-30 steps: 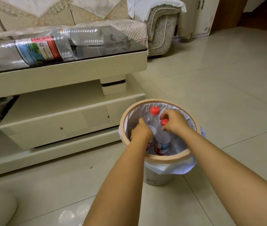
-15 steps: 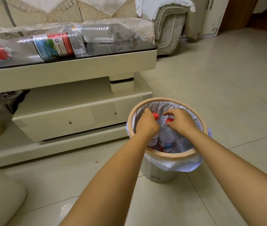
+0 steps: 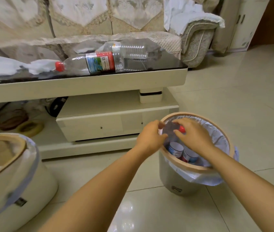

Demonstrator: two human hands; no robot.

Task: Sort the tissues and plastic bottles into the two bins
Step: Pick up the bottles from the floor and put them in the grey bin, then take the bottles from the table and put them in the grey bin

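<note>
Two labelled plastic bottles [image 3: 175,148] [image 3: 189,156] stand upright inside the right bin [image 3: 198,169], which has a wooden rim and a white liner. My left hand [image 3: 149,136] curls over the top of the left bottle at the bin's near-left rim, hiding its cap. My right hand [image 3: 193,133] pinches the other bottle around its red cap [image 3: 181,129]. On the coffee table [image 3: 99,82] lie a large red-capped bottle [image 3: 99,62], a clear bottle [image 3: 129,49] behind it, and crumpled tissues [image 3: 37,66]. The left bin [image 3: 7,158] at lower left holds white tissues.
A sofa [image 3: 196,41] stands behind the table. The table's lower shelf and drawer unit [image 3: 99,124] sit just left of the right bin, with tape rolls [image 3: 30,128] under the table. Tiled floor [image 3: 233,97] spreads to the right.
Both hands have stayed on the bottle tops in the right bin's mouth, shifting toward its left rim. My view swung left, bringing the left bin and the table's tissues into sight.
</note>
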